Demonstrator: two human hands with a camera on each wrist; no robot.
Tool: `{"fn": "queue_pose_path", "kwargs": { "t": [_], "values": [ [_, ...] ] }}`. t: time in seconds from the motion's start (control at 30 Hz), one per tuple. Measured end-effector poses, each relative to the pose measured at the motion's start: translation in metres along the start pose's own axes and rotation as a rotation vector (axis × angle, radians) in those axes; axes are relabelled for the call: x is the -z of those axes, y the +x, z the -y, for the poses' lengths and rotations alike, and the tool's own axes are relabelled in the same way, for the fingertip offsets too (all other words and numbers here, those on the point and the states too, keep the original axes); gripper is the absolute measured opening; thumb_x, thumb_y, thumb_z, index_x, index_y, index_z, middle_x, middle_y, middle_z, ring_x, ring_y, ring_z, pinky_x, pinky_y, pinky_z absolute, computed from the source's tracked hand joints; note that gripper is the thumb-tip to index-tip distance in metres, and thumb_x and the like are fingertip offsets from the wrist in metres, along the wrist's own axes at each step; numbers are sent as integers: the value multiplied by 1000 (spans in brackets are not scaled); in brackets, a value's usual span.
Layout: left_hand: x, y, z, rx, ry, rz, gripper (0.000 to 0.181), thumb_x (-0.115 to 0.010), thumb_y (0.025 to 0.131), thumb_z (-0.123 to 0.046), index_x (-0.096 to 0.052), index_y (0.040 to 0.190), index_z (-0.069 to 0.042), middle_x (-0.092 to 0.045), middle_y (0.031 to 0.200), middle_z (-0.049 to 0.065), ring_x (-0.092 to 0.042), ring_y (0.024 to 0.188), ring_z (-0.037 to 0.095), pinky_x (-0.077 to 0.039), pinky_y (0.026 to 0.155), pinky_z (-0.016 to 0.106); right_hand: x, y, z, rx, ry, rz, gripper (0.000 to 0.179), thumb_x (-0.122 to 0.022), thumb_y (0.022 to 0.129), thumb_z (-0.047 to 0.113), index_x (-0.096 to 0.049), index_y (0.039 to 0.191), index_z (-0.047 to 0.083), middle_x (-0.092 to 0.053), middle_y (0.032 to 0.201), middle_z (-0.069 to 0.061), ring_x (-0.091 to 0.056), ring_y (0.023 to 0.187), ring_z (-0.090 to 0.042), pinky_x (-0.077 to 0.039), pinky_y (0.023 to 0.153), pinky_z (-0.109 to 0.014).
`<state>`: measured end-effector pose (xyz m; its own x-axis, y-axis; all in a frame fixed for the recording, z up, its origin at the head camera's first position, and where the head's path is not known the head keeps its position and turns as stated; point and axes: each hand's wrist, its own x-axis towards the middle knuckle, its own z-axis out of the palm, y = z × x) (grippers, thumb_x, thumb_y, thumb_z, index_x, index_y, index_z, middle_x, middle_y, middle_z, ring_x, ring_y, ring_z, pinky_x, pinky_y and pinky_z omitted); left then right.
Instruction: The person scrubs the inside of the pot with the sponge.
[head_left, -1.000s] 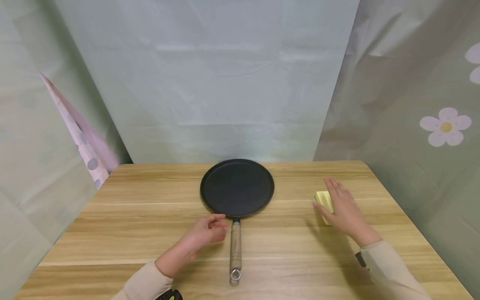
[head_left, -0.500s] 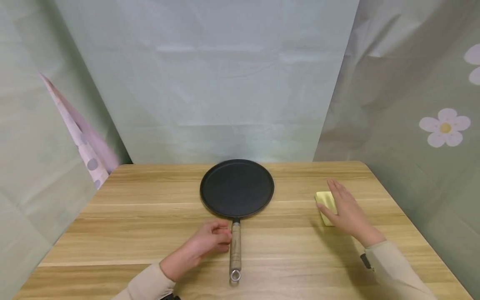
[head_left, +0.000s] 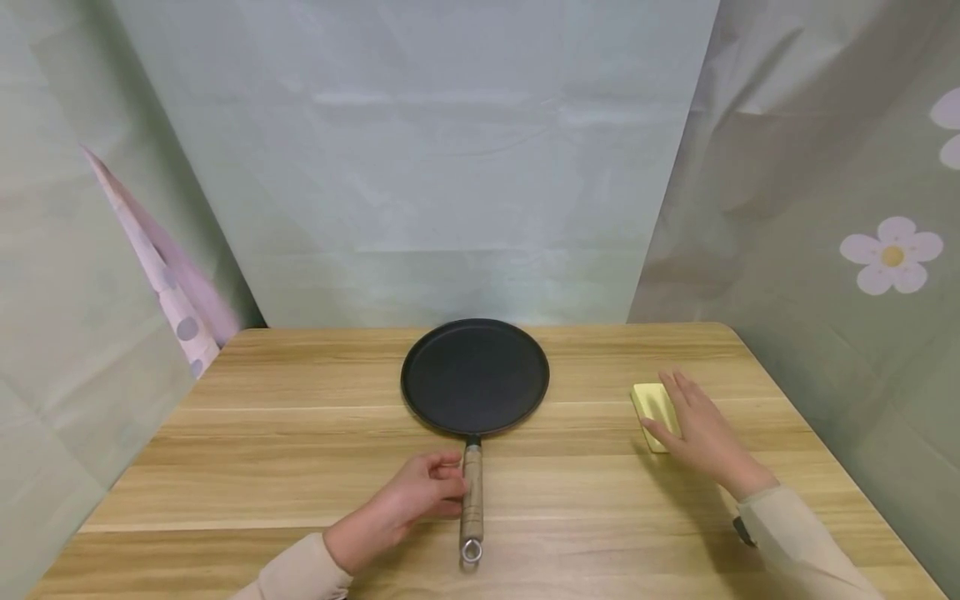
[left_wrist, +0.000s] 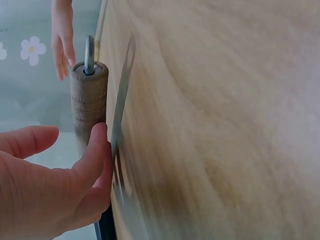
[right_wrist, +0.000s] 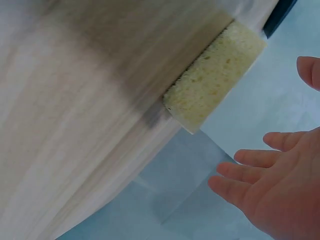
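At the pan handle (head_left: 473,500), left hand (head_left: 411,495) touching, loosely bent, right hand (head_left: 703,437) spread near sponge (head_left: 652,404)

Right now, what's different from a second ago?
The left hand moved right and a little back, to the wooden handle of the pan. The right hand eased back and right, uncovering more of the yellow sponge. Nothing looks gripped. The pan and sponge stayed put.

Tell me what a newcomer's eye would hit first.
Probably the round black pan at the far middle of the table, its wooden handle pointing toward the person, left hand at its side. Next, the yellow sponge on the right, the right hand hovering close, and the pale flower on the right-hand backdrop.
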<state>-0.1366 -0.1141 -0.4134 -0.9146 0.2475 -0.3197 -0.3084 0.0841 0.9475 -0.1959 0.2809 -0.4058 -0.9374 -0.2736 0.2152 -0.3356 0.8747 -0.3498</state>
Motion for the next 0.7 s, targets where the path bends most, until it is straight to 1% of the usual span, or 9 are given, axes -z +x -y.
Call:
{"fn": "queue_pose_path", "kwargs": {
  "t": [0.2, 0.3, 0.53, 0.7],
  "values": [
    [-3, -3, 1, 8, 4, 3, 58, -62, 86, 5, -34, 135, 17, -50, 109, 22, -60, 83, 19, -58, 79, 39, -3, -3, -3, -17, -9, 22, 79, -60, 94, 38, -24, 146, -9, -20, 147, -38, -22, 133, -56, -23, 106, -67],
    [-4, -3, 3, 0, 11, 5, 57, -63, 86, 5, -35, 135, 17, -51, 107, 21, -61, 83, 19, -58, 79, 41, -6, -3, -4, -8, -17, 32, 79, -61, 93, 37, -26, 145, -11, -21, 147, -38, -23, 132, -56, -23, 106, -67],
    [-5, -1, 9, -18, 13, -3, 57, -64, 84, 8, -38, 132, 17, -51, 99, 16, -59, 79, 19, -59, 74, 40, -9, -5, -4, -16, -17, 82, 79, -60, 94, 39, -26, 145, -11, -18, 148, -38, -22, 131, -59, -21, 107, -68],
    [-7, 0, 11, -28, 25, -3, 58, -64, 83, 9, -36, 133, 18, -52, 98, 16, -59, 78, 18, -59, 72, 40, -13, -5, -5, -16, -30, 100, 80, -60, 93, 42, -27, 144, -11, -20, 147, -39, -24, 131, -57, -24, 106, -68]
  ]
}}
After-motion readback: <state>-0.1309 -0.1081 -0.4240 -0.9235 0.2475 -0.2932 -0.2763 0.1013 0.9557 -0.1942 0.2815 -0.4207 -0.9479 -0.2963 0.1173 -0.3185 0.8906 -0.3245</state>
